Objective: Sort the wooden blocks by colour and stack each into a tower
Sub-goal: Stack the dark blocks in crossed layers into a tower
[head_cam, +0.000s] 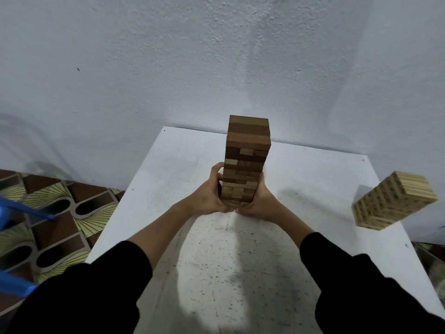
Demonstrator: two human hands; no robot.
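From the head view, the left hand (209, 194) and right hand (260, 201) clasp the base of the dark block tower (245, 162), fingers curled around it, mid-counter (301, 169). Some pale blocks sit among the dark ones. Squeezing or sliding unevenly could buckle the tall stack; the light block tower (392, 203) stands near the counter's right edge.
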